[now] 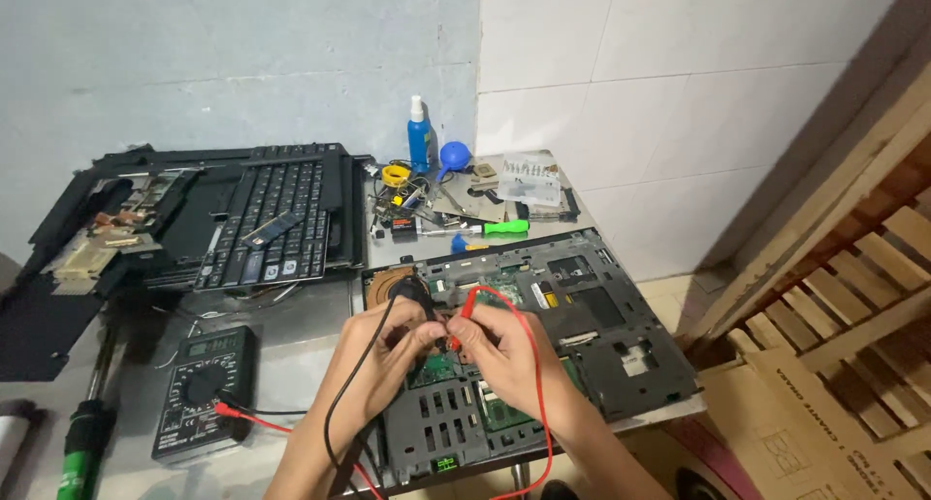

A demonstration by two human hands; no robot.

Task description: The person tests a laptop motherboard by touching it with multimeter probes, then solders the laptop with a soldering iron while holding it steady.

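Observation:
My left hand (383,359) grips a black test probe (419,301) whose black lead runs down along my forearm. My right hand (499,350) pinches a red test probe (467,306) with a red wire (536,384) looping past my wrist. Both probe tips meet over the green circuit board (436,369) of an opened laptop base (582,316) on the metal table. A dark multimeter (202,388) lies to the left with the red lead plugged into it.
A detached laptop keyboard (272,219) and a black lid with loose parts (107,228) lie at the back left. Small tools, a green-handled screwdriver (499,227), a blue bottle (418,136) and a blue blower (453,155) crowd the back. A wooden pallet (853,277) and cardboard stand right.

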